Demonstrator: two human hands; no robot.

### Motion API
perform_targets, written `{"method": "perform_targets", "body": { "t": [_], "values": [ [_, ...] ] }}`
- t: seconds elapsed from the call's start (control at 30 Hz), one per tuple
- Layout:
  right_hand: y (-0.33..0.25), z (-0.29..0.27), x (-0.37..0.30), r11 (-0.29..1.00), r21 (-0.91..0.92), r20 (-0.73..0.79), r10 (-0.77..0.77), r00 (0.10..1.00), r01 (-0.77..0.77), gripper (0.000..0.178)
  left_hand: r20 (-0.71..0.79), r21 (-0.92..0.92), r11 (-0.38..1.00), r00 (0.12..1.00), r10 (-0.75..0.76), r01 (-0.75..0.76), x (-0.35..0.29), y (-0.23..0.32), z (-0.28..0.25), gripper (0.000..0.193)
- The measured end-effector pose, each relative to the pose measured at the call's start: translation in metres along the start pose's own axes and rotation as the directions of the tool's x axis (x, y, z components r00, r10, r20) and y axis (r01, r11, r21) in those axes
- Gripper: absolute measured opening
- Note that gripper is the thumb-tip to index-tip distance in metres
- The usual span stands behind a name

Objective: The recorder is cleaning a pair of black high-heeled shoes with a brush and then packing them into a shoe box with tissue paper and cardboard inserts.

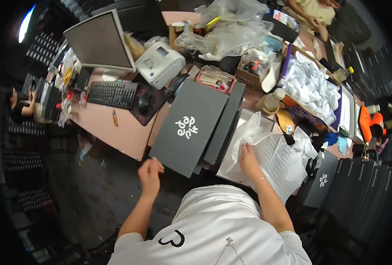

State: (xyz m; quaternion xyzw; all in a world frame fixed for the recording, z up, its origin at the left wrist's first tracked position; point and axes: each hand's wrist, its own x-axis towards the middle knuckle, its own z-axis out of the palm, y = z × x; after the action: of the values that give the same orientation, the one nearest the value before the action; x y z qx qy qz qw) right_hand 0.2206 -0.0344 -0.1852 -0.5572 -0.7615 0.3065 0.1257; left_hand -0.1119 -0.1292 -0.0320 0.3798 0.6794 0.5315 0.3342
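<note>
A flat black plastic keyboard [112, 94] is sitting past the left hand [150, 176]. A dark grey cardboard box [191, 126] is filling the space between the hands. The left hand is curling beside that box; I cannot tell if it is fully closed. The right hand [250, 162] is touching thin white paper [249, 129]; I cannot tell if it is gripping. Under it, a white open cardboard box [231, 175] is holding that paper. Further right, a purple cardboard box [310, 116] is holding crumpled white paper [310, 84].

White paper [273, 159] hides much of the open box [229, 173] — no telling what's underneath! Left hand [150, 172] by the dark box [189, 128] — contact too close to call. Up top, the edge cuts off a co-worker [317, 15].
</note>
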Motion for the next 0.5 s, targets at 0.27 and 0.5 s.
{"method": "perform_targets", "body": {
  "t": [0.27,0.5],
  "values": [
    [-0.041,-0.063,-0.005,0.86,0.497,0.036,0.118,0.992,-0.121,0.037,-0.175,-0.522,0.639,0.663,-0.728,0.564,-0.003,-0.135,0.005,0.061],
    [-0.039,-0.037,-0.004,0.902,0.393,0.266,0.073,0.961,-0.177,0.038,0.592,0.064,0.821,0.641,-0.489,0.567,0.108,-0.158,-0.028,0.047]
  ]
}}
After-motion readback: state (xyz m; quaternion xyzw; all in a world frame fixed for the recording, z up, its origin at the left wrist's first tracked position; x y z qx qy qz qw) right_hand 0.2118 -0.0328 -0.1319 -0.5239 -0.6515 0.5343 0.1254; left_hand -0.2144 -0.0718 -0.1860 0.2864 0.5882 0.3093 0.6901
